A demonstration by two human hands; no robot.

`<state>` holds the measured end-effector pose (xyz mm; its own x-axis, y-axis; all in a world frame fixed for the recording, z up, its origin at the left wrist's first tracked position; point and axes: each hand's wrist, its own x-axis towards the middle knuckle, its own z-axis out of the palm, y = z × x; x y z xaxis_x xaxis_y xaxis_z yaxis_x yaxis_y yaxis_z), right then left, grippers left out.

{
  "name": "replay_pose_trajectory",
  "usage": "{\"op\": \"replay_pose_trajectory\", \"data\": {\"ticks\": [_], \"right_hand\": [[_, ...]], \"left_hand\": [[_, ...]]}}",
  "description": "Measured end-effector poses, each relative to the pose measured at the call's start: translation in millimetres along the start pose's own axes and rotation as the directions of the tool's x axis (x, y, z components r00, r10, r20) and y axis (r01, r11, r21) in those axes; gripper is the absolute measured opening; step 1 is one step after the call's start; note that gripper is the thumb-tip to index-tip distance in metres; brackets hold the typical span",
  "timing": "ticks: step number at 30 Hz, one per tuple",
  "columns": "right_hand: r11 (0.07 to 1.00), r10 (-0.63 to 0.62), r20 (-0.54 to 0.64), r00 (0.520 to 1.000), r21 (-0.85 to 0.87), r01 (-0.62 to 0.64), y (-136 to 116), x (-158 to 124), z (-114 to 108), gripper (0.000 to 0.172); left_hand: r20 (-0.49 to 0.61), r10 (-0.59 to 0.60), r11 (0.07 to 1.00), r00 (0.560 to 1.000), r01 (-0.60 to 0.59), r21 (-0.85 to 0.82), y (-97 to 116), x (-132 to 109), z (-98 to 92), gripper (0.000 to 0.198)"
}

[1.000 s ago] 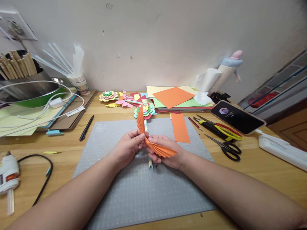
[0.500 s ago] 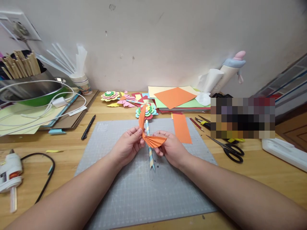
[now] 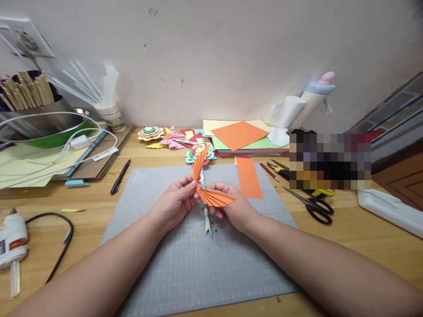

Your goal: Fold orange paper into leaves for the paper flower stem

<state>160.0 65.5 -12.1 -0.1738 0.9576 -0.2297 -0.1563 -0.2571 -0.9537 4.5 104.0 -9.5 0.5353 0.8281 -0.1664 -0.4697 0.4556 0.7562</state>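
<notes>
Pleated orange paper [image 3: 216, 197]: crossing a striped stem [image 3: 206, 216], mid-scene.
Left hand [image 3: 178, 194]: pinching the paper's folded middle, fingertips pressed close.
Right hand [image 3: 240, 209]: curling behind the paper's near wing; cannot tell whether it is gripping.
Gray cutting mat [image 3: 198, 273]: lying flat beneath, showing gridlines.
Wooden table [image 3: 87, 187]: spreading around it.
Pale wall [image 3: 198, 53]: rising beyond, showing smudges; socket [image 3: 26, 39] sitting far left.

A black pen [image 3: 120, 177] lies on the wooden table [image 3: 87, 222]; a paper cup [image 3: 114, 120] stands near a green bowl [image 3: 49, 138].
</notes>
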Motion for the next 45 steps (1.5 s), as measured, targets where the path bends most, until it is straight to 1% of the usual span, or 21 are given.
{"op": "replay_pose_trajectory", "data": {"ticks": [2,3,4,5,6,7,8,10,13,17,24,27,29,30,31,32,33,34,36,38,45], "right_hand": [[0.994,-0.044,-0.078,0.996,-0.099,0.037,-6.9,1.6,-6.7,0.020],[0.979,-0.116,-0.133,0.984,-0.184,0.090,-12.8,2.4,-12.5,0.020],[0.942,-0.208,-0.186,0.960,-0.301,0.146,-19.9,3.1,-20.4,0.019],[0.865,-0.296,-0.200,0.934,-0.471,0.173,-27.8,3.8,-30.4,0.018],[0.735,-0.345,-0.190,0.919,-0.664,0.139,-35.7,4.3,-42.4,0.015],[0.544,-0.352,-0.153,0.923,-0.837,0.068,-43.0,4.9,-56.0,0.014],[0.342,-0.338,-0.163,0.927,-0.939,-0.041,-49.0,5.5,-70.6,0.017],[0.041,-0.260,-0.353,0.899,-0.934,-0.355,-55.7,7.5,-99.7,0.021],[-0.020,-0.231,-0.505,0.832,-0.852,-0.523,-53.5,13.3,-133.3,0.017],[-0.045,-0.161,-0.584,0.796,-0.801,-0.597,-44.0,21.5,-152.1,0.019],[-0.008,-0.085,-0.590,0.803,-0.805,-0.593,-47.8,21.3,-161.0,0.016],[0.021,-0.146,-0.574,0.806,-0.816,-0.578,-54.8,14.9,-146.0,0.014],[0.069,-0.205,-0.500,0.841,-0.865,-0.497,-55.5,8.5,-123.0,0.016],[0.133,-0.225,-0.427,0.876,-0.904,-0.407,-53.7,5.1,-108.2,0.015],[0.364,-0.222,-0.278,0.935,-0.913,-0.185,-50.3,1.8,-92.0,0.011],[0.602,-0.179,-0.110,0.978,-0.798,0.021,-45.4,-1.3,-75.3,0.009],[0.768,-0.139,0.058,0.989,-0.624,0.145,-39.4,-3.8,-59.0,0.010],[0.863,-0.128,0.152,0.980,-0.470,0.186,-32.9,-5.7,-44.1,0.011],[0.947,-0.100,0.226,0.969,-0.278,0.163,-20.5,-7.3,-20.8,0.014],[0.972,-0.115,0.174,0.978,-0.185,0.147,-12.2,-6.6,-7.6,0.018],[0.988,-0.052,0.037,0.998,-0.145,0.057,-12.8,-2.0,2.2,0.025]], "left_hand": [[-0.004,0.001,1.000,1.000,-0.001,-0.011,-0.3,1.0,0.3,0.014],[-0.006,0.003,1.000,1.000,-0.003,-0.017,-0.4,1.4,0.4,0.015],[-0.008,0.005,1.000,1.000,-0.005,-0.023,-0.4,1.6,0.4,0.015],[-0.010,0.006,1.000,1.000,-0.007,-0.027,-0.3,1.7,0.4,0.014],[-0.012,0.007,1.000,1.000,-0.007,-0.029,-0.2,1.7,0.2,0.013],[-0.014,0.006,1.000,1.000,-0.006,-0.029,-0.2,1.6,0.0,0.012],[-0.016,0.005,1.000,1.000,-0.005,-0.028,-0.1,1.5,-0.2,0.011],[-0.024,0.002,1.000,1.000,-0.003,-0.028,-0.1,1.2,-0.3,0.009],[-0.042,0.001,0.999,0.999,-0.002,-0.034,0.3,0.8,0.4,0.011],[-0.051,-0.003,0.999,0.999,0.001,-0.037,1.4,0.3,2.0,0.016],[-0.016,-0.011,1.000,1.000,0.010,-0.024,1.8,-1.6,2.4,0.025],[0.004,-0.025,1.000,1.000,0.025,-0.011,1.3,-1.7,1.7,0.024],[0.012,-0.032,0.999,0.999,0.032,-0.006,1.1,-1.2,1.2,0.023],[0.011,-0.032,0.999,0.999,0.032,-0.004,1.1,-0.9,1.0,0.024],[0.005,-0.029,1.000,1.000,0.029,-0.003,1.2,-0.8,0.9,0.025],[-0.003,-0.022,1.000,1.000,0.022,-0.002,1.3,-0.8,0.9,0.026],[-0.013,-0.016,1.000,1.000,0.016,-0.002,1.4,-0.9,1.0,0.026],[-0.020,-0.012,1.000,1.000,0.012,-0.001,1.4,-1.1,1.2,0.025],[-0.029,-0.015,1.000,0.999,0.015,0.001,1.2,-1.8,1.4,0.021],[-0.036,-0.021,1.000,0.999,0.021,-0.001,0.7,-2.2,1.1,0.020],[-0.019,-0.038,0.998,0.999,0.037,-0.043,2.6,0.2,-3.7,0.024]]}}
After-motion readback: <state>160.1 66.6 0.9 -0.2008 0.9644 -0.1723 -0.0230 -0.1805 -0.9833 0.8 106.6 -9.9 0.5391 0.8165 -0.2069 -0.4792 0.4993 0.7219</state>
